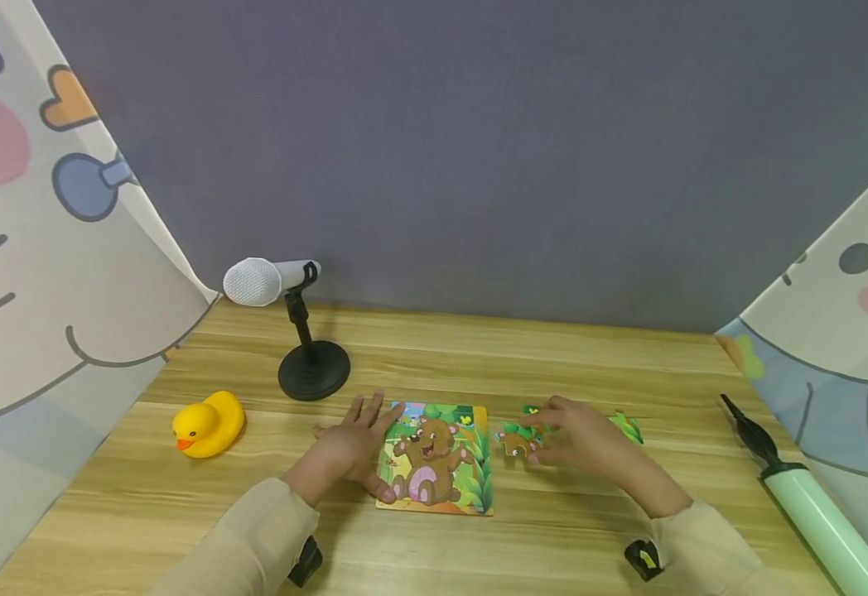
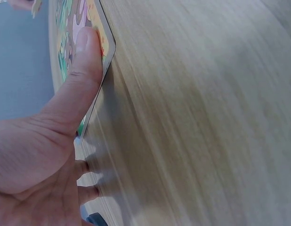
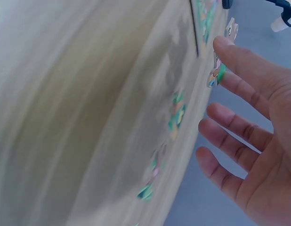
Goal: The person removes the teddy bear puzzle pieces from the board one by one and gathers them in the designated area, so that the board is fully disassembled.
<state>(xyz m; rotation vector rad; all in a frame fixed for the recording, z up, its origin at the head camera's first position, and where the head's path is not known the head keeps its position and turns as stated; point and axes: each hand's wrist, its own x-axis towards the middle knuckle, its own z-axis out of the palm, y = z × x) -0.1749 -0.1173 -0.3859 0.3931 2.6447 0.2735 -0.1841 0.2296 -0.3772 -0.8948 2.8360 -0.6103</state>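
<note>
A square bear picture board [image 1: 434, 459] lies flat on the wooden table. My left hand [image 1: 354, 447] rests at its left side with the fingers spread. The left thumb [image 2: 86, 59] lies on a corner of the board. To the right of the board, my right hand [image 1: 571, 434] pinches a jigsaw puzzle piece [image 1: 518, 443] between thumb and index finger, above the table. That jigsaw piece [image 3: 216, 75] also shows at the fingertips in the right wrist view. Several loose puzzle pieces [image 3: 176, 115] lie under and beside the right hand, blurred there.
A white microphone [image 1: 255, 281] on a black stand [image 1: 315, 370] stands at the back left. A yellow rubber duck [image 1: 210, 425] sits at the left. At the right edge lies a pale green pump [image 1: 822, 513] with a black nozzle. A grey panel [image 1: 464, 165] borders the table's back.
</note>
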